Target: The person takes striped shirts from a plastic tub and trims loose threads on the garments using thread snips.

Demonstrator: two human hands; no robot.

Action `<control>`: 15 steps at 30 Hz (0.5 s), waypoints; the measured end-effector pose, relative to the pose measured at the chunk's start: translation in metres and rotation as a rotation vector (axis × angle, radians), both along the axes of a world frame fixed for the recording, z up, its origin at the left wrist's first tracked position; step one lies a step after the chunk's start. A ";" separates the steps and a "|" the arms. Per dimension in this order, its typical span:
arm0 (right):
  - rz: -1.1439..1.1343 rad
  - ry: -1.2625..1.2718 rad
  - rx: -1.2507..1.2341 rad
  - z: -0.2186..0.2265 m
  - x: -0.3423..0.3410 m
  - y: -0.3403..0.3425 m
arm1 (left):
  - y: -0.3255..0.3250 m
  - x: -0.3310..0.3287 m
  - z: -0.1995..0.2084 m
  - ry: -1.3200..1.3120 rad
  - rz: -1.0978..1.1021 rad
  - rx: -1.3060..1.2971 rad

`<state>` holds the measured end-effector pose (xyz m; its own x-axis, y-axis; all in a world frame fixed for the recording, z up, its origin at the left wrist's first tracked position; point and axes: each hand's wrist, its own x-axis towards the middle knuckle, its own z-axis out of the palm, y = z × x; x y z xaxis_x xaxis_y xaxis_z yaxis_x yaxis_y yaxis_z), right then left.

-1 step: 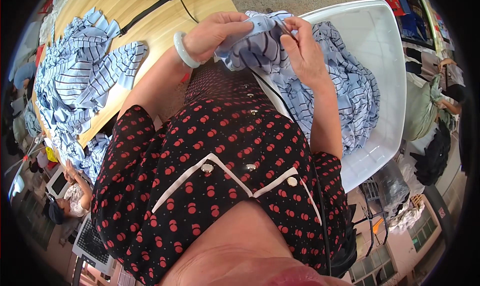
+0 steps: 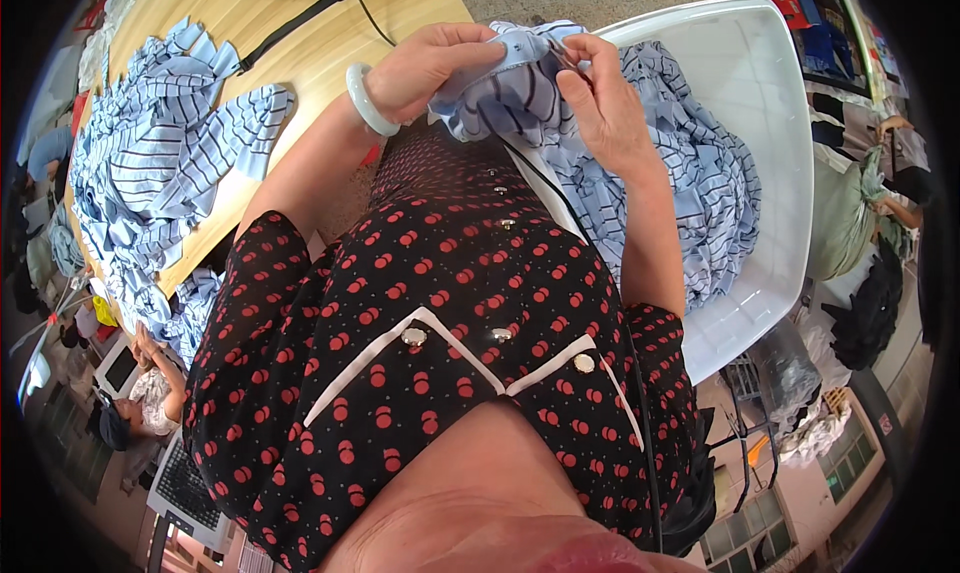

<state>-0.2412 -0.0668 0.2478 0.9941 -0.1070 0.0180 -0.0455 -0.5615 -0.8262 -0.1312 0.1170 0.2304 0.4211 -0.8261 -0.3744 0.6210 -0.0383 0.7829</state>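
A light-blue garment with dark stripes [image 2: 515,98] is bunched up between my hands, over the near rim of the white tub. My left hand [image 2: 425,68], with a pale bangle at its wrist, is closed on the garment's plain blue band, thumb on top. A small dark mark or hole shows on that band. My right hand [image 2: 608,103] is at the band's other end, its thumb and fingers bent toward each other. A thin, dark greyish thing shows between those fingers; I cannot make out what it is.
The white tub [image 2: 785,173] at the right holds more striped cloth [image 2: 700,193]. On the wooden table [image 2: 330,58] to the left lie a pile of striped garments [image 2: 160,143] and a black strap [image 2: 300,21]. A black cord [image 2: 545,183] runs down my front. Other people are around.
My right thumb and fingers have shifted very slightly at the band's end. My left hand and the garment look the same.
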 end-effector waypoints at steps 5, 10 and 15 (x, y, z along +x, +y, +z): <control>0.019 0.016 0.034 0.003 0.000 0.002 | -0.004 0.001 0.004 -0.010 0.003 0.000; 0.029 -0.091 0.019 0.003 0.002 0.004 | -0.007 -0.002 0.006 -0.052 -0.007 0.039; 0.032 -0.091 -0.006 0.003 0.003 0.003 | -0.010 -0.002 0.012 0.015 -0.016 0.006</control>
